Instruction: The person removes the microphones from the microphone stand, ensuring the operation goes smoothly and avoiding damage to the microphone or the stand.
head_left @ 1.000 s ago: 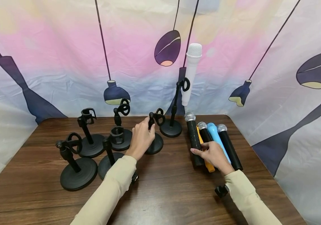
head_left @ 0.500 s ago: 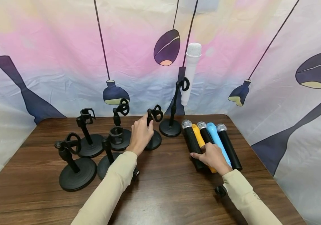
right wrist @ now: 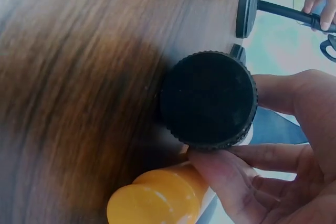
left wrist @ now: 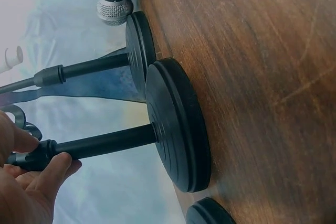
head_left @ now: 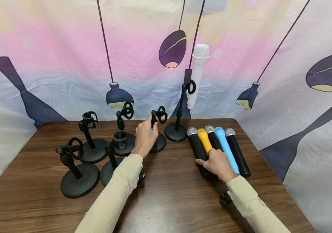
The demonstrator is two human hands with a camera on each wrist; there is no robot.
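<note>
My left hand (head_left: 146, 137) grips the upper post of a black desktop microphone stand (head_left: 158, 144); in the left wrist view its round base (left wrist: 178, 124) stands beside a taller stand's base. My right hand (head_left: 216, 163) holds the lower end of a black microphone (head_left: 197, 147) with a silver mesh head, thumb on one side and fingers on the other. In the right wrist view the microphone's flat end faces the camera, close over the wood. A yellow-orange microphone (head_left: 204, 139) lies right beside it, partly hidden under the right hand.
Another black microphone (head_left: 212, 137), a light blue one (head_left: 226, 149) and a longer black one (head_left: 238, 153) lie to the right. A tall stand (head_left: 176, 132) bears a white microphone (head_left: 198, 71) at the back. Several other stands, one base here (head_left: 80, 180), crowd the table's left.
The black microphone in my right hand has come down from over the yellow-orange one to its left side. My left hand has shifted the stand slightly toward the back.
</note>
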